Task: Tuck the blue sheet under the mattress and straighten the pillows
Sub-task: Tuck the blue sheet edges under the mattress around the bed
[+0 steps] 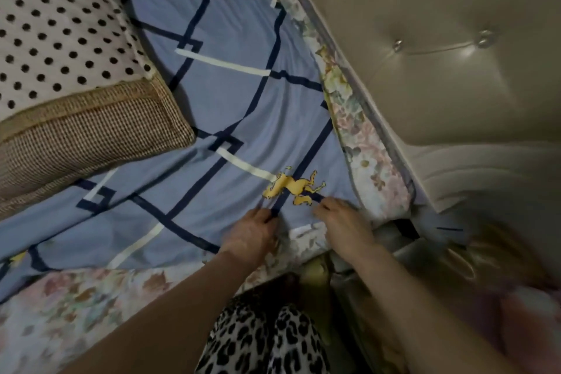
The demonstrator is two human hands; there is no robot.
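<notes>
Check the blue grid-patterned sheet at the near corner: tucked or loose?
Loose. The blue grid-patterned sheet ends atop the floral mattress, border exposed; left hand and right hand press its edge.

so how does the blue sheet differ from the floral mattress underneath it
The blue sheet carries a dark navy and white line grid with yellow horse figures; the floral mattress shows pale pink and green flowers. The sheet lies across the top, while the mattress shows only along the bare edges and corner. Both hands, left hand and right hand, press on the sheet, not the mattress. Both are patterned fabric.
</notes>
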